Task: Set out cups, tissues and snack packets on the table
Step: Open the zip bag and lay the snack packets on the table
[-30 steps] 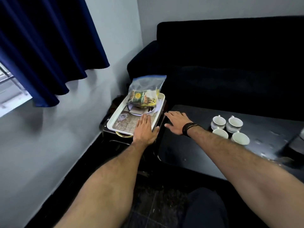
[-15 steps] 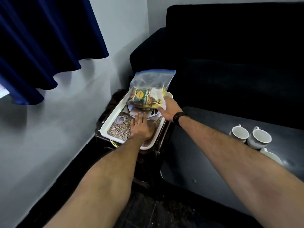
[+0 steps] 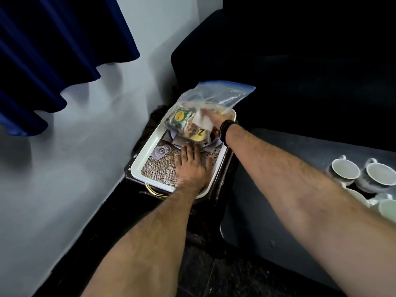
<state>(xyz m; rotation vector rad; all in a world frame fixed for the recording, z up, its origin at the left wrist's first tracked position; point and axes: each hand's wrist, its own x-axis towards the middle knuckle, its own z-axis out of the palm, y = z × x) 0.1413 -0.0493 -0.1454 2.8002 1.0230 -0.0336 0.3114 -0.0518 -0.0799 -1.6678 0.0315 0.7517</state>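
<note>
Snack bag (image 3: pixel 205 116): my right hand (image 3: pixel 214 120) is gripping its right side at the tray's (image 3: pixel 150 144) far end; my left hand (image 3: pixel 192 166) is pressing flat, fingers spread, just nearer. The bench (image 3: pixel 278 163) is lying rightward, cups (image 3: pixel 362 176) already there.

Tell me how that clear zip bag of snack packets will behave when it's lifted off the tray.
The zip bag is thin clear plastic, its empty top already creased, so it will probably flop and sag. The snack packets sit loose at the bottom, so they may shift. It looks light; the right hand should manage alone while the left hand steadies the tray.
</note>
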